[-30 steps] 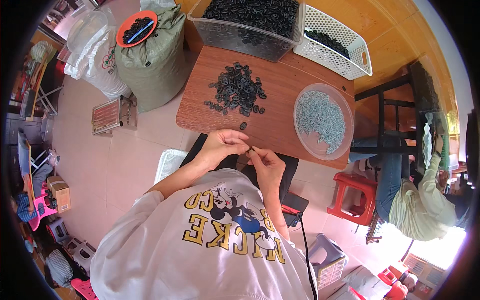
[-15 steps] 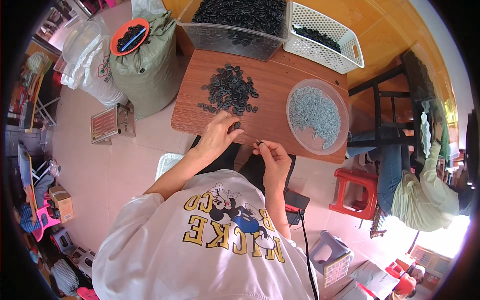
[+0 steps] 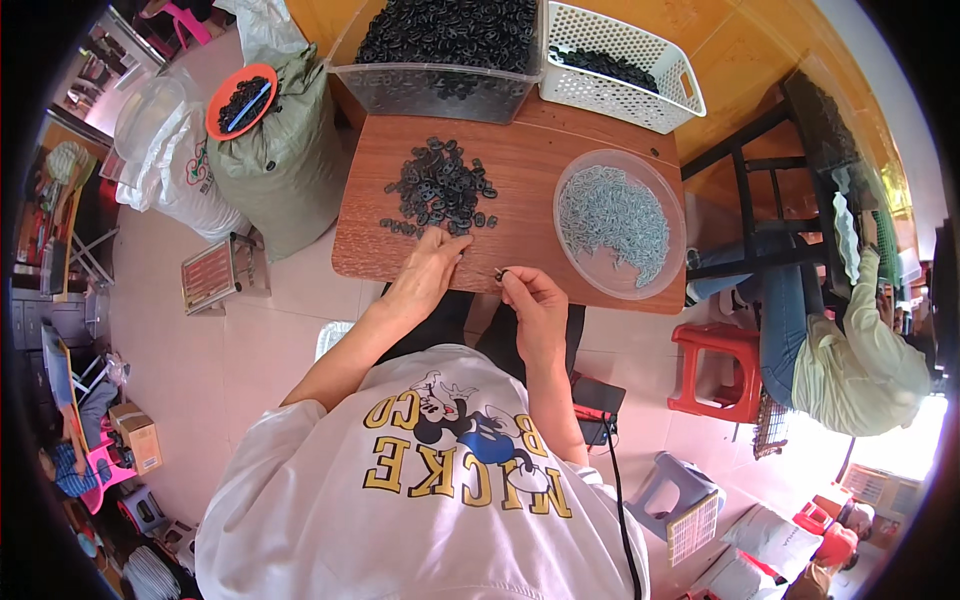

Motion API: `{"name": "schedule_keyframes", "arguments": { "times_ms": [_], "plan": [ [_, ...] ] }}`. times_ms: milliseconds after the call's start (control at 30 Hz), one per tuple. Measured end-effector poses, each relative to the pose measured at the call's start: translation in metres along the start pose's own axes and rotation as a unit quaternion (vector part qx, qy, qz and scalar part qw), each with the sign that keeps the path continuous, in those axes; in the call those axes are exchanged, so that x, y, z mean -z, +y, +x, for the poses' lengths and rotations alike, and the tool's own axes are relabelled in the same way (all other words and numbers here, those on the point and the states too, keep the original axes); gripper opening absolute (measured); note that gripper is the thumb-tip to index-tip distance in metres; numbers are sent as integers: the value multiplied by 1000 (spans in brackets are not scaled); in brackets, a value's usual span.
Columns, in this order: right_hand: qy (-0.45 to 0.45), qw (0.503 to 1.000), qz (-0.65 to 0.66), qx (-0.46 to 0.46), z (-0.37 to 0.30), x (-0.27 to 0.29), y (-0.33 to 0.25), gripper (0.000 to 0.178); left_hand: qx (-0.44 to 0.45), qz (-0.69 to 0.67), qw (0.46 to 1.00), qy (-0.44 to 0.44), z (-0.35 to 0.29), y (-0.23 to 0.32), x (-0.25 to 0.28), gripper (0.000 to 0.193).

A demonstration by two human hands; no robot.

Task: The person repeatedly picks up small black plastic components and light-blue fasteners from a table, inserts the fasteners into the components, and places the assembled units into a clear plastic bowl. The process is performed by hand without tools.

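Note:
My left hand (image 3: pixel 424 274) is closed at the near edge of a pile of small black oval plastic pieces (image 3: pixel 440 185) on the brown table. A dark bit of one such piece shows under its bent fingertips; the rest is hidden. To its right, over the table's front edge, my right hand (image 3: pixel 537 306) pinches a small black piece (image 3: pixel 501 275) between thumb and forefinger. A thin, light metal tip sticks out of that piece. Beyond the right hand stands a round clear tub (image 3: pixel 676 215) holding many small silvery screws (image 3: pixel 612 220).
Along the table's far side are a clear bin (image 3: pixel 430 95) and a white perforated basket (image 3: pixel 625 103), both with black pieces. An orange bowl (image 3: pixel 213 115) rests on a full sack (image 3: pixel 285 190) at left. A red stool (image 3: pixel 715 370) and a seated person (image 3: pixel 850 380) are at right.
My left hand has turned over, so the black piece seen at its fingertips is now mostly hidden. My right hand has risen slightly toward it, and the metal tip shows more. The view has shifted slightly.

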State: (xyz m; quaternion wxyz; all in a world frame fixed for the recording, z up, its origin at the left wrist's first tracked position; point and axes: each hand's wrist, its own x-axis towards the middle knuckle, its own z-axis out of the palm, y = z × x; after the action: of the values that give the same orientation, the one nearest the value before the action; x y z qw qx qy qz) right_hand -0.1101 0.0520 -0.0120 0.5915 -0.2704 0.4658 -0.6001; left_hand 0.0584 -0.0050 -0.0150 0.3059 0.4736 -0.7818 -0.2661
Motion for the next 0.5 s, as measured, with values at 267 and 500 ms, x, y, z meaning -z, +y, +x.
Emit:
{"name": "schedule_keyframes", "arguments": {
  "times_ms": [267,500],
  "plan": [
    [-7,1000,27,-4,8,-4,0,10,293,-561,773,-43,2,-17,2,20],
    [16,1000,1,9,12,-16,2,10,324,-681,657,-6,6,0,2,14]
  ]
}}
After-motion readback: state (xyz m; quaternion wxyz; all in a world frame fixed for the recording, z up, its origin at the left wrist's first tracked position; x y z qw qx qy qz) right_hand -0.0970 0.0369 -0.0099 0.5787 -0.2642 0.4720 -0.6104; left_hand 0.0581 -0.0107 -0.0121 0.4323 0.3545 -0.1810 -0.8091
